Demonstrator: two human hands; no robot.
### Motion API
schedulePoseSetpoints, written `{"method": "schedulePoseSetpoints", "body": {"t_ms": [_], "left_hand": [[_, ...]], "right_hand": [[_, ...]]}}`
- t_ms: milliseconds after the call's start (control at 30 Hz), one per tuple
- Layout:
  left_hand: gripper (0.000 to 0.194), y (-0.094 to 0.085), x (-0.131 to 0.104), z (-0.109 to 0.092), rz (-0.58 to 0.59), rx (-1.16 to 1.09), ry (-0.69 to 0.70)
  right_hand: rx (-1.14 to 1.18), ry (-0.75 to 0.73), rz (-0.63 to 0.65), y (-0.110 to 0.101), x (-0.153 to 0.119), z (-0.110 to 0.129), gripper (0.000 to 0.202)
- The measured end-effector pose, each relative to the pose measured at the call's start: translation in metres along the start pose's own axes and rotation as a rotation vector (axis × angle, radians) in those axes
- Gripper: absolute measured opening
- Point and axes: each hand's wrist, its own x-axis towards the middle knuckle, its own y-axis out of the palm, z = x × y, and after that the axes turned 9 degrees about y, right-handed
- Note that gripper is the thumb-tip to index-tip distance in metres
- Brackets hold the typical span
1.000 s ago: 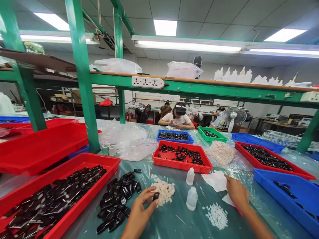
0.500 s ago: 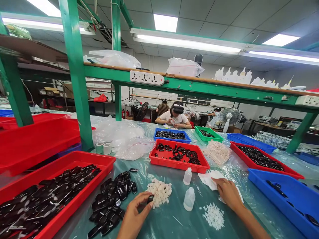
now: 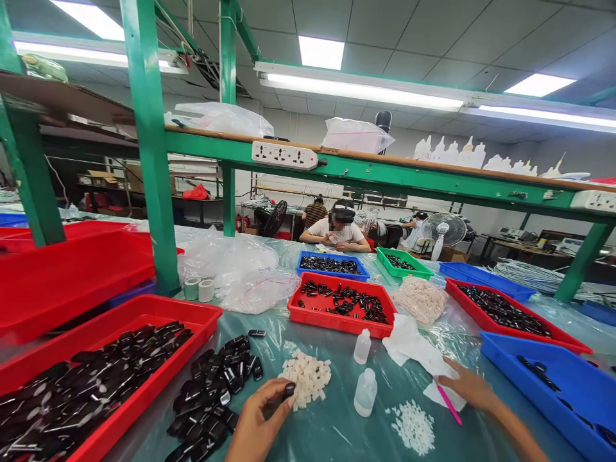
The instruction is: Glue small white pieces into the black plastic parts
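Observation:
Between the thumb and fingers of my left hand (image 3: 264, 416) is a small glossy black piece (image 3: 289, 390), beside a heap of cream-coloured blocks (image 3: 306, 377). My right hand (image 3: 469, 386) lies over the right part of a crumpled white tissue (image 3: 409, 341), thumb and fingers apart. A slim pink stick-like tool (image 3: 448, 404) lies by these fingertips; its upper end is partly hidden. Left of my left hand is a pile of black pieces (image 3: 212, 391). Two translucent squeeze bottles, a smaller one (image 3: 362, 347) and a larger one (image 3: 366, 393), stand between my hands, near a heap of white chips (image 3: 414, 427).
Red trays of black parts stand at the left (image 3: 202, 314) and centre (image 3: 308, 314). A blue tray (image 3: 505, 350) borders the right side. A green post (image 3: 151, 160) and a shelf beam (image 3: 385, 169) frame the bench. A person (image 3: 337, 231) sits opposite.
My right hand has shifted right and slightly down, and the pink tool has come into view beside it. The tissue's left part is now raised and bunched. My left hand still holds the black piece.

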Motion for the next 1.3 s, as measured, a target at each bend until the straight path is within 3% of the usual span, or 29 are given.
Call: {"method": "schedulePoseSetpoints", "body": {"t_ms": [100, 333, 567, 733, 867, 1000, 1100, 1200, 1300], "left_hand": [[0.027, 0.001, 0.0, 0.0, -0.003, -0.011, 0.002], [0.029, -0.001, 0.001, 0.0, -0.021, -0.012, 0.008], [0.028, 0.0, -0.001, -0.002, -0.005, -0.023, 0.004], [0.028, 0.002, -0.001, 0.002, -0.002, -0.024, 0.002], [0.03, 0.001, -0.002, 0.003, -0.007, -0.033, -0.005], [0.03, -0.001, -0.002, -0.001, 0.018, -0.033, -0.017], [0.027, -0.001, -0.003, -0.004, 0.02, -0.028, -0.004], [0.023, 0.001, -0.004, -0.007, -0.007, -0.035, 0.008], [0.021, 0.003, -0.005, -0.01, -0.008, -0.027, 0.003]], "right_hand": [[-0.054, -0.009, 0.07, 0.001, -0.014, 0.002, 0.026], [-0.056, 0.089, -0.001, -0.004, -0.033, 0.007, 0.021], [0.105, 0.298, -0.108, -0.049, -0.019, -0.021, 0.03], [0.256, 0.226, -0.222, -0.069, -0.005, -0.012, 0.057], [0.267, 0.015, -0.179, -0.051, -0.002, 0.014, 0.045], [0.188, -0.196, -0.009, -0.015, -0.012, 0.03, 0.023], [0.136, -0.227, 0.087, 0.002, -0.02, 0.03, 0.03], [0.122, -0.196, 0.095, -0.001, -0.021, 0.024, 0.041], [0.153, -0.159, 0.05, -0.02, -0.021, 0.022, 0.049]]}}
